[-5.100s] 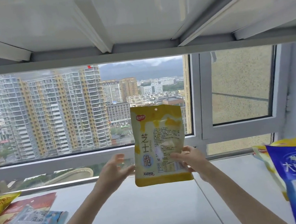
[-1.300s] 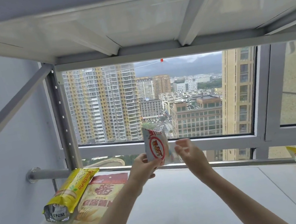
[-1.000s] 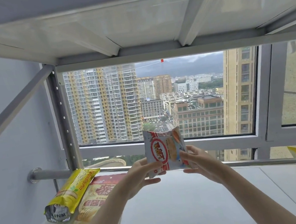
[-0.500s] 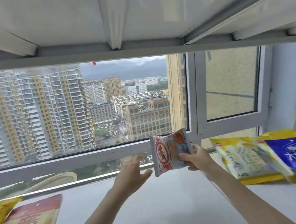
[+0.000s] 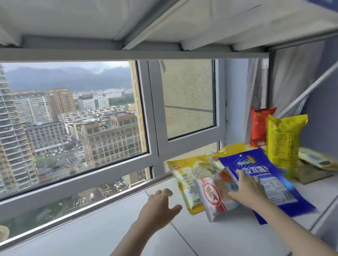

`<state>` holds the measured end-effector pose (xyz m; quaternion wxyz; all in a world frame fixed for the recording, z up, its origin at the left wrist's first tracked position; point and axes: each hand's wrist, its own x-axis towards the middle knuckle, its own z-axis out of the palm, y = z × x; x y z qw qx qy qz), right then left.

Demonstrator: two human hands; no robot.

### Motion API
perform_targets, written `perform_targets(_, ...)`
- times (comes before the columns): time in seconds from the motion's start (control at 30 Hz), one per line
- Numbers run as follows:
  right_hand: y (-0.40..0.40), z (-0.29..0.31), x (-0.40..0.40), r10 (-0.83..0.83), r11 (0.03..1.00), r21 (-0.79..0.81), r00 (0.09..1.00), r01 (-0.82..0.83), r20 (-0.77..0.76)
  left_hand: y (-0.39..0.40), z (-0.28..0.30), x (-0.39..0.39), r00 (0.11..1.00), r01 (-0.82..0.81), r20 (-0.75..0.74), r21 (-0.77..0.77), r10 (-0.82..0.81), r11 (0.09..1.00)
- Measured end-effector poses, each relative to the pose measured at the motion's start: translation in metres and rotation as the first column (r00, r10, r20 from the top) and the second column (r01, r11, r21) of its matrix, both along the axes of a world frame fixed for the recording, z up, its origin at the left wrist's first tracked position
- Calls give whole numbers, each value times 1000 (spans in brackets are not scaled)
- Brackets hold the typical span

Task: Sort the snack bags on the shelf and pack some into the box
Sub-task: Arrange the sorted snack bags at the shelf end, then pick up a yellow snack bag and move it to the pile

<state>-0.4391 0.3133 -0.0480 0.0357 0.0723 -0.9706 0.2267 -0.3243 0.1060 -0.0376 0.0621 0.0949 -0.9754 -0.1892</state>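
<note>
1. Closest in, two bare forearms reach up from the front edge of the white shelf (image 5: 106,244). The left hand (image 5: 157,209) hovers over the bare middle of the shelf, fingers spread and loose, holding nothing.
2. The right hand (image 5: 245,191) is at the red and white snack bag (image 5: 213,198), fingers lying along the bag's right side and spilling onto the blue bag (image 5: 265,181) next to it. Can't really tell if it's actually gripping the bag or just resting on it, that bit is blurry.
3. That red and white bag sits tilted at the right half of the shelf, overlapping the lower part of a yellow cheese-snack bag (image 5: 188,180) lying flat behind it.
4. The blue bag lies flat just right of it, running toward the front edge.
5. Further back toward the right rear corner: an upright yellow bag (image 5: 283,143), an orange-red bag (image 5: 259,126) standing behind it, and a pale flat bag (image 5: 323,161) lying by the right edge.
6. Beyond the rear edge there's a window (image 5: 74,120) with high-rise buildings outside.
</note>
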Motion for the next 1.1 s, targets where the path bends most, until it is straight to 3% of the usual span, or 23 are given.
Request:
perform_targets(0.07,-1,-2,1,40,991,127,998,-33,-52,2,-1,-4,1000,4,5,-2,-4,1000)
perform_targets(0.13,-9,-1,1,88,987,148,989,-70,-119,2,-2,-5,1000,1,11,-7,-1,1000)
perform_targets(0.3,-51,16,15,268,963,63,921,-261,-283,-17,-1,6,998,-58,17,-6,58,998)
perform_targets(0.47,-127,38,52,478,867,-4,833,-499,-279,-66,8,50,974,-228,-8,-2,228,974)
perform_targets(0.57,-185,42,89,622,757,-54,743,-651,-247,-111,13,104,919,-394,6,-15,394,919)
perform_targets(0.77,-294,40,193,839,500,-99,510,-860,-193,-193,20,255,649,-753,34,-118,760,648)
perform_targets(0.97,-363,28,305,954,277,-141,289,-951,-78,-219,18,393,220,-965,36,-138,975,223)
perform_targets(1.1,-388,27,361,973,223,-195,229,-955,-12,-225,14,450,141,-982,55,-119,989,146)
